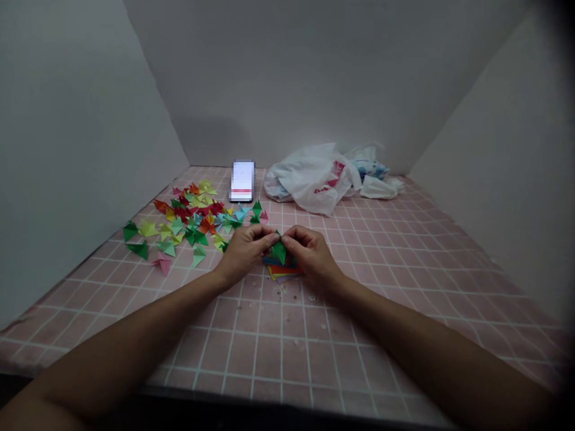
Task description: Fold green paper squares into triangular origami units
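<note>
A partly folded green origami paper (279,252) is pinched between both hands at the middle of the table. On its left side, my left hand (247,250) grips it with thumb and forefinger. My right hand (311,254) pinches it from the right, close to its upper tip. Just beneath lies a small stack of coloured paper sheets (284,273), with orange, yellow and blue edges showing and the rest hidden by the hands. Left of my left hand spreads a loose pile of folded paper cranes (196,234) in green, yellow, red, pink and blue.
A phone (242,181) with a lit, blurred screen stands behind the pile. White plastic bags (309,176) lie crumpled at the back. Pale walls enclose the left, back and right of the table with its pink checked cloth (381,251). Small specks dot the cloth near me.
</note>
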Motion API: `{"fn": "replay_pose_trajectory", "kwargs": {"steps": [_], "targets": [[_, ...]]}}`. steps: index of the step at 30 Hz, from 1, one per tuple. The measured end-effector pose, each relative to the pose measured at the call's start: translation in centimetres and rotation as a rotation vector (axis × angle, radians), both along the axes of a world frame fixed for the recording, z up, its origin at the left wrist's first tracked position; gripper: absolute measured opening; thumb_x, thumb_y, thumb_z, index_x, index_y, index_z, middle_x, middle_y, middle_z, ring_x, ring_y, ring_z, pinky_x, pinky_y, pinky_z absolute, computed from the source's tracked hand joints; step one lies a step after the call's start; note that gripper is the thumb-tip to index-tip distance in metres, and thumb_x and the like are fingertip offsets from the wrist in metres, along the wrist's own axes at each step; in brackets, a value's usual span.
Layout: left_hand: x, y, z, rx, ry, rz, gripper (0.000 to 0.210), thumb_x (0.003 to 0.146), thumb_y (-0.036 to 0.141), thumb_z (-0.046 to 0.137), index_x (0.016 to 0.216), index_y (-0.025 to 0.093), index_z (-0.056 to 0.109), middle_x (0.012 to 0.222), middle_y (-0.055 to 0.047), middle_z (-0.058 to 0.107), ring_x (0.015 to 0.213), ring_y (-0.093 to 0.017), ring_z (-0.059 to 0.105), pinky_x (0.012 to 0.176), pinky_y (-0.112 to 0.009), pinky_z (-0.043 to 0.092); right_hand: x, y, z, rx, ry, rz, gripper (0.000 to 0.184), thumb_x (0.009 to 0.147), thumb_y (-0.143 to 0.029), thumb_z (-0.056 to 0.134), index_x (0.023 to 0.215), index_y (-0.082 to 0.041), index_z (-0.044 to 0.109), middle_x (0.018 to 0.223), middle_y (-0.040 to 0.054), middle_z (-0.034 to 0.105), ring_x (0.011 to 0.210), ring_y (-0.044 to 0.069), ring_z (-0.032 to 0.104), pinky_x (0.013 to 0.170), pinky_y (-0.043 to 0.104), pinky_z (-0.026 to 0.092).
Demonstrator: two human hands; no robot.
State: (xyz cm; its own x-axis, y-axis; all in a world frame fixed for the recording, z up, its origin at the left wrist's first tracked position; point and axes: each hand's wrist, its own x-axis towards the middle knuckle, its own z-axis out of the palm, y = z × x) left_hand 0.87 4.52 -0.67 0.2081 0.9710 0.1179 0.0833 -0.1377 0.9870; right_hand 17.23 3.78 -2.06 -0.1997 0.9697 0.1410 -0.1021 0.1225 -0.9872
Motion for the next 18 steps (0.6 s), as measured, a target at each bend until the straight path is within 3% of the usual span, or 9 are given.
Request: {"fn": "replay_pose_trajectory", "kwargs": {"steps": [11,18], "targets": [[-0.02,-0.07,0.15,0.028,0.030,-0.005,0.022,0.078,0.037,0.071,0.072,0.016,0.065,0.061,0.003,0.057,0.057,-0.010,0.050,0.056,-0.023,0.042,0.04,-0.14,-0.39,0.038,-0.054,0.008,0.030,0.086,-0.043,0.062,0.069,-0.018,0.058,0.060,-0.0033,0.050,0.055,0.011,0.043,0.053,0.025,0.034],[0.01,0.10,-0.15,0.021,0.024,-0.015,0.021,0.077,0.035,0.070,0.071,0.016,0.065,0.060,0.003,0.056,0.056,-0.010,0.049,0.055,-0.022,0.041,-0.11,-0.13,-0.39,0.010,-0.049,-0.008,0.030,0.083,-0.043,0.064,0.067,-0.019,0.056,0.059,-0.0037,0.049,0.054,0.010,0.042,0.052,0.024,0.034]]}}
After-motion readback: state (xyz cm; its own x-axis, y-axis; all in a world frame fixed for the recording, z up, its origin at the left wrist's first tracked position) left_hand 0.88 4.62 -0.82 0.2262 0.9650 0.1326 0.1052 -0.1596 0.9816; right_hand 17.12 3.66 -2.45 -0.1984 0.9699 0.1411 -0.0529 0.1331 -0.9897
